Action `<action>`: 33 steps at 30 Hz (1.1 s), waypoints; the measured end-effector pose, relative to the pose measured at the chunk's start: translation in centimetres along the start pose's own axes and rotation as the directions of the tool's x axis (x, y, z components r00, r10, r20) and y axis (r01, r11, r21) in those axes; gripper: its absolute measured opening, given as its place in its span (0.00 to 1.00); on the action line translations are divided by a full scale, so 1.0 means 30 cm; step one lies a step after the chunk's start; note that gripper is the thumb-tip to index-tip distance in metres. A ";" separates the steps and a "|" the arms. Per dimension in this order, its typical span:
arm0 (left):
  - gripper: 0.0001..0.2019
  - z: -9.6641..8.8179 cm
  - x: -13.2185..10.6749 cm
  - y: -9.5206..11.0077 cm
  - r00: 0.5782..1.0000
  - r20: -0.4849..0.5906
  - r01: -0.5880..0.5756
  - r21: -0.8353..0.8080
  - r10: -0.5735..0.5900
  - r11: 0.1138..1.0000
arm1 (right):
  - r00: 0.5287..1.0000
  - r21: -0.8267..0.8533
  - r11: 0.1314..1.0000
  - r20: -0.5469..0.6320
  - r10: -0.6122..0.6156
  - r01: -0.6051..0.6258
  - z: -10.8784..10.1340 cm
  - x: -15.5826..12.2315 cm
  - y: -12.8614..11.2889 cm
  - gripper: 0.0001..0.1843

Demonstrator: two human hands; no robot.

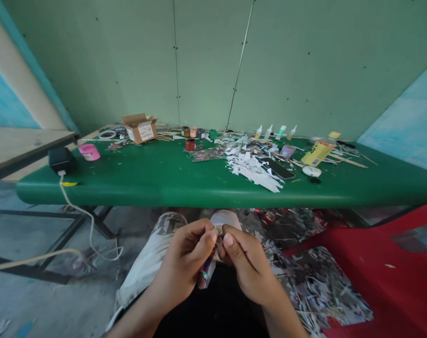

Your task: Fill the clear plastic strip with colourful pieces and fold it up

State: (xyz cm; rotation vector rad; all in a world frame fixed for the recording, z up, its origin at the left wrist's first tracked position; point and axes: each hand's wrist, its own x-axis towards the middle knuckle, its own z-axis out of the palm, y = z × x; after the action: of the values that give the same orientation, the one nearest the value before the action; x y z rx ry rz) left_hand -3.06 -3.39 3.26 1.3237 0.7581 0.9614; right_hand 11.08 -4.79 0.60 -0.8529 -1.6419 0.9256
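Over my lap, in front of the green table (146, 180), my two hands meet with fingertips close together. A small, shiny, partly clear plastic packet (207, 272) with red and green on it hangs below the fingers of my left hand (187, 258), which is closed on its upper part. My right hand (247, 260) is also pinched shut at the packet's top, where a small pale yellowish bit (218, 229) shows between the thumbs. What exactly lies between the right fingertips is mostly hidden.
Paper scraps (250, 169), a phone (277, 168), paint jars (190, 144), a cardboard box (140, 129), a yellow-labelled bottle (318, 151) and a pink container (89, 152) are on the table. A black adapter (61, 160) trails a cable. A red chair (385, 267) stands right; litter covers the floor beside it.
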 end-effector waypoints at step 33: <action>0.18 -0.014 -0.023 0.032 0.991 -0.068 -0.094 0.236 0.113 0.967 | 0.999 0.043 0.999 -0.047 -0.012 0.014 0.047 -0.020 -0.022 0.16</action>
State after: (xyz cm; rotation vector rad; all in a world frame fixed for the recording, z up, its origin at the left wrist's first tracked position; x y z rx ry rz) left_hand -3.86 -3.85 4.11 1.5478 0.8921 1.0378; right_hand 9.79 -5.85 0.68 -0.8278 -1.5801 0.9223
